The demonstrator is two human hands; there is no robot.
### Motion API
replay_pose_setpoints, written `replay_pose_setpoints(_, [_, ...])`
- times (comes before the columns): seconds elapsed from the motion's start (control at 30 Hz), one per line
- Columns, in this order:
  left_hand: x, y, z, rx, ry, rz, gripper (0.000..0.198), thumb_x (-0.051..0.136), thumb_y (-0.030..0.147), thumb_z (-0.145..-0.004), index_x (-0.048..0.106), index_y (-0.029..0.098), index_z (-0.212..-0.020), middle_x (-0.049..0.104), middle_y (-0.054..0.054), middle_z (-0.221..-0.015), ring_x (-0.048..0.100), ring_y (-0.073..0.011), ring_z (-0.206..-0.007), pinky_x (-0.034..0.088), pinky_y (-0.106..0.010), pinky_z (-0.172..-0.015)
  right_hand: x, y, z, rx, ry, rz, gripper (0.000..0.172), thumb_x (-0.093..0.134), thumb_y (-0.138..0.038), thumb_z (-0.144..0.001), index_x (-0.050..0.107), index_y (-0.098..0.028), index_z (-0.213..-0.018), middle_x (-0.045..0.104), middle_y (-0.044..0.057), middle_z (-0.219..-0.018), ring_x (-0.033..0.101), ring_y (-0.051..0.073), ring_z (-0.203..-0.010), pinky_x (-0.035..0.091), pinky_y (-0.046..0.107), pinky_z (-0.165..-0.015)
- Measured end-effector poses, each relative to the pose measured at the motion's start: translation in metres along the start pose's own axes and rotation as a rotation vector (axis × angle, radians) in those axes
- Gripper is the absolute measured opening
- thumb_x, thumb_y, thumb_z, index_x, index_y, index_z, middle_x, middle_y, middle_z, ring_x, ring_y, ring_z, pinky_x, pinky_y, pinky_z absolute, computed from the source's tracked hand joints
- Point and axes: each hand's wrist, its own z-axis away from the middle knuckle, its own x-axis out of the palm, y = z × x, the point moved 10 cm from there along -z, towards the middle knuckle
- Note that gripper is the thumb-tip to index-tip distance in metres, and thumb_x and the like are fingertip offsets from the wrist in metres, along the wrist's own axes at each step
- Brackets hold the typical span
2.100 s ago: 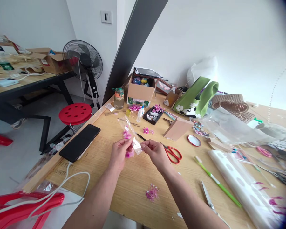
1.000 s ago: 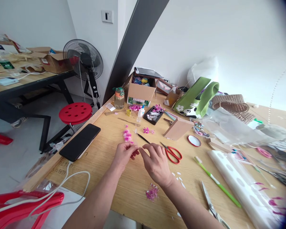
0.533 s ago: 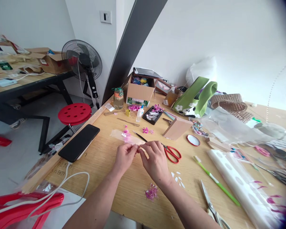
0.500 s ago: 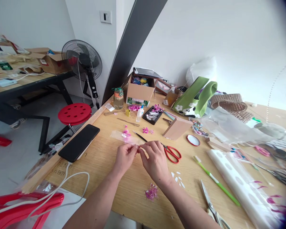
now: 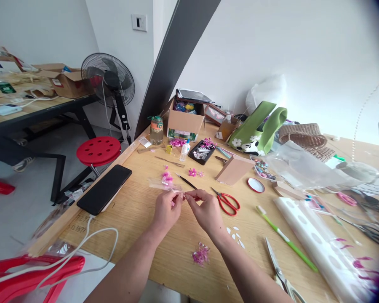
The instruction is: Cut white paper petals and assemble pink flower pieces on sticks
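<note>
Where the clear bag [image 5: 162, 183] earlier hung lifted, now flat on table [image 5: 135, 219], eleven o'clock of hands, left hand [image 5: 168, 210] and right hand [image 5: 208, 211] pinched on its end.

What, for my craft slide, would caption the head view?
Left hand and right hand pinch a clear packet holding pink pieces on a wooden table, red scissors nearby.

A: Of what is the bench [image 5: 164, 240] seen to be made?
B: Pale wood, matt, with fine grain, is shown. The film sleeve [image 5: 159, 184] is given as clear, glossy plastic.
A: And the scissors [image 5: 222, 198]?
B: Glossy red plastic handles and bare metal blades are noted. The phone [image 5: 105, 189] is seen as glossy black; the box [image 5: 183, 122] as matt brown cardboard; the stool [image 5: 98, 150] as smooth red plastic.
</note>
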Motion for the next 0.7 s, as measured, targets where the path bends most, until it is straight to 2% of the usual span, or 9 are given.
replay_pose_setpoints(0.2, [-0.0020, 0.0075, 0.0010, 0.055, 0.034, -0.095, 0.019, 0.055, 0.023, -0.083, 0.070, 0.020, -0.072, 0.066, -0.005, -0.060, 0.054, -0.0175, -0.054, 0.037, -0.028, -0.060, 0.0026, 0.0073, -0.0020, 0.076, -0.026, -0.044, 0.019, 0.057, -0.023, -0.080, 0.075, -0.020, -0.077, 0.076, 0.004, -0.080, 0.069, 0.020, -0.072, 0.051, 0.029, -0.069])
replay_pose_setpoints(0.37, [-0.0003, 0.0055, 0.0019, 0.062, 0.030, -0.112, 0.017, 0.058, 0.022, -0.081, 0.071, 0.021, -0.072, 0.068, -0.008, -0.063, 0.056, -0.0194, -0.057, 0.037, -0.029, -0.063, 0.0011, 0.0084, -0.0026, 0.089, -0.008, 0.004, 0.019, 0.056, -0.025, -0.080, 0.072, -0.020, -0.072, 0.074, 0.004, -0.073, 0.067, 0.020, -0.067, 0.049, 0.029, -0.064])
replay_pose_setpoints(0.53, [0.0008, 0.0058, 0.0010, 0.050, 0.018, -0.088, 0.017, 0.058, 0.022, -0.081, 0.073, 0.021, -0.075, 0.070, -0.009, -0.066, 0.059, -0.0202, -0.058, 0.040, -0.029, -0.066, -0.0002, 0.0022, -0.0011, 0.044, 0.018, 0.081, 0.018, 0.054, -0.025, -0.081, 0.067, -0.019, -0.071, 0.073, 0.005, -0.076, 0.066, 0.021, -0.071, 0.046, 0.030, -0.066])
replay_pose_setpoints(0.7, [-0.0007, 0.0029, 0.0016, 0.023, 0.024, -0.028, 0.020, 0.056, 0.026, -0.084, 0.073, 0.021, -0.075, 0.073, -0.009, -0.071, 0.064, -0.0209, -0.065, 0.044, -0.028, -0.067, 0.0011, 0.0039, -0.0024, 0.030, 0.032, 0.090, 0.017, 0.048, -0.027, -0.085, 0.060, -0.019, -0.077, 0.071, 0.006, -0.079, 0.064, 0.019, -0.066, 0.045, 0.029, -0.062])
